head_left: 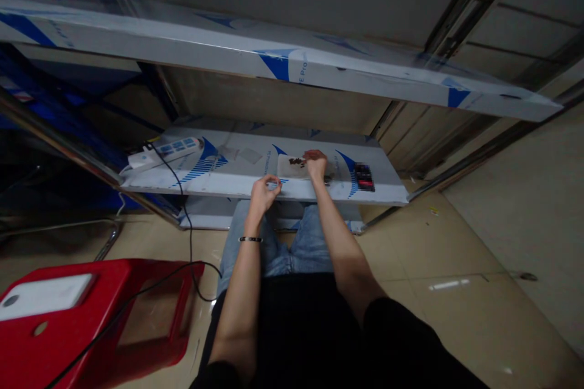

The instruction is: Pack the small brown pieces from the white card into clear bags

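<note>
My left hand [263, 196] is at the front edge of the film-covered shelf board [182, 181], thumb and fingers curled into a pinch. Anything between those fingertips is too small to make out. Farther back and to the right, my right hand [316, 164] reaches over a pale, flat sheet or shallow tray [287, 172]. Its fingers are bent together beside a cluster of small dark brown pieces [296, 161]. Whether a piece is in these fingers cannot be seen, as the hand covers its fingertips.
A white power strip [177, 147] lies at the board's left end, its black cable [190, 249] hanging down. Clear plastic bags [250, 155] lie nearby; a dark, pixelated item [364, 177] is at right. An upper shelf [201, 55] spans above. A red stool [137, 279] holds a white box [48, 296].
</note>
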`<state>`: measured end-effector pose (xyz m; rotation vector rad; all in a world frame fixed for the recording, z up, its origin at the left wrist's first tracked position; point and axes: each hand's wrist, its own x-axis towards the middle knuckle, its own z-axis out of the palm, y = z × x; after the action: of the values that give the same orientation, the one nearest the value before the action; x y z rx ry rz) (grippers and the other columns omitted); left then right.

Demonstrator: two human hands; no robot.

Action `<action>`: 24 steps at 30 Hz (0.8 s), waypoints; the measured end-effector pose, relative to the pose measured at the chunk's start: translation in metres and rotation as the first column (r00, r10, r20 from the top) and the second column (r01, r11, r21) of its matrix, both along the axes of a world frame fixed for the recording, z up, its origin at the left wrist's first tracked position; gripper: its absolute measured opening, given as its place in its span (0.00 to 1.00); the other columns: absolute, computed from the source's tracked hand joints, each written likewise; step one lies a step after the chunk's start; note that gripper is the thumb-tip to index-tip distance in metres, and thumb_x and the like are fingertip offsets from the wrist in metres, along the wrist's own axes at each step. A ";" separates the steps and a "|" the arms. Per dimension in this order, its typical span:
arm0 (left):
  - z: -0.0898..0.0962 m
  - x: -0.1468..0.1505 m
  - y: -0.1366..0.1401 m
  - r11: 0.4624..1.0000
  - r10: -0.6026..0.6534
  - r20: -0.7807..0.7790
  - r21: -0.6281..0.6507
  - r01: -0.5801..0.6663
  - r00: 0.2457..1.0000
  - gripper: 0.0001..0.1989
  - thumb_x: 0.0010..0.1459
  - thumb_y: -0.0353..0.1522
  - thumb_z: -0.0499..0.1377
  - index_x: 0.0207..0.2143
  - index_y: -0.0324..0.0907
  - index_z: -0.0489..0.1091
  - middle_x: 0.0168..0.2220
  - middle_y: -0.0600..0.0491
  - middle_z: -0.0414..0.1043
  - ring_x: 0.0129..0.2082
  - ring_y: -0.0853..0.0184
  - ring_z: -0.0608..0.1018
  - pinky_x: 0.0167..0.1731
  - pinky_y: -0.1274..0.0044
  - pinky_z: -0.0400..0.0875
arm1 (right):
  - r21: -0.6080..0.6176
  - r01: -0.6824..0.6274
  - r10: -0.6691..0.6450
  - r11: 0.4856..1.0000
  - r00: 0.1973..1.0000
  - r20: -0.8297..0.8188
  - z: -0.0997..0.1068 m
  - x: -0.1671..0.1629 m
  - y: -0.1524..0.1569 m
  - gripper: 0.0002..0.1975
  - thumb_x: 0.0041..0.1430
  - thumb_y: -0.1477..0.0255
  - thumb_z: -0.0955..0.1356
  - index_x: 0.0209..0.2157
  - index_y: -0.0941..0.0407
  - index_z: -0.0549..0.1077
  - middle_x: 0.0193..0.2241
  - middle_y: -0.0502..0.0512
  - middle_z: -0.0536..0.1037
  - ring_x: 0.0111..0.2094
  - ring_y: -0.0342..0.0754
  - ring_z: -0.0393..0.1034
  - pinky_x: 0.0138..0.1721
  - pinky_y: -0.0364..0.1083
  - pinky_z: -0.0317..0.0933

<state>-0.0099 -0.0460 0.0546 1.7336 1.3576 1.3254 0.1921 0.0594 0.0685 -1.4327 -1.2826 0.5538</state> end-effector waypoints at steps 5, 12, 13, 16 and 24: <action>0.000 0.007 0.002 0.999 0.038 -0.014 -0.002 -0.038 0.999 0.07 0.51 0.35 0.63 0.31 0.42 0.75 0.33 0.50 0.80 0.37 0.61 0.80 0.45 0.73 0.70 | 0.106 -0.161 0.188 0.981 0.924 -0.332 0.029 -0.041 -0.063 0.15 0.54 0.61 0.72 0.34 0.59 0.77 0.30 0.57 0.81 0.29 0.47 0.76 0.34 0.44 0.70; 0.014 0.008 -0.001 0.999 0.051 -0.018 0.004 -0.051 0.999 0.09 0.51 0.34 0.60 0.31 0.41 0.77 0.33 0.49 0.81 0.37 0.61 0.80 0.44 0.72 0.71 | 0.071 -0.491 0.492 0.868 0.835 -0.244 0.056 -0.043 -0.095 0.11 0.50 0.63 0.75 0.31 0.57 0.79 0.29 0.55 0.81 0.30 0.49 0.75 0.35 0.45 0.70; 0.017 0.009 -0.001 0.998 0.056 -0.013 -0.002 -0.056 0.998 0.09 0.51 0.35 0.60 0.30 0.41 0.77 0.32 0.49 0.81 0.36 0.61 0.80 0.44 0.72 0.71 | 0.049 -0.520 0.515 0.853 0.822 -0.242 0.057 -0.042 -0.095 0.11 0.49 0.64 0.75 0.31 0.57 0.78 0.28 0.54 0.80 0.29 0.48 0.75 0.34 0.45 0.69; 0.021 0.011 -0.001 0.997 0.072 0.011 -0.006 -0.072 0.997 0.09 0.50 0.35 0.62 0.30 0.40 0.77 0.31 0.48 0.81 0.34 0.61 0.80 0.42 0.72 0.71 | 0.001 -0.570 0.554 0.822 0.799 -0.234 0.059 -0.041 -0.096 0.12 0.47 0.67 0.76 0.32 0.57 0.75 0.26 0.51 0.78 0.26 0.46 0.73 0.30 0.43 0.68; 0.020 0.019 -0.003 0.999 0.047 0.035 -0.009 -0.047 0.998 0.09 0.46 0.33 0.61 0.30 0.38 0.77 0.28 0.53 0.77 0.30 0.64 0.76 0.35 0.76 0.69 | -0.019 -0.528 0.528 0.849 0.849 -0.019 0.055 -0.051 -0.099 0.07 0.49 0.72 0.75 0.29 0.57 0.75 0.26 0.51 0.78 0.28 0.45 0.74 0.32 0.41 0.65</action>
<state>0.0086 -0.0492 0.0751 1.6746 1.3895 1.3682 0.1412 -0.0397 0.1234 -1.0779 -1.6753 0.9450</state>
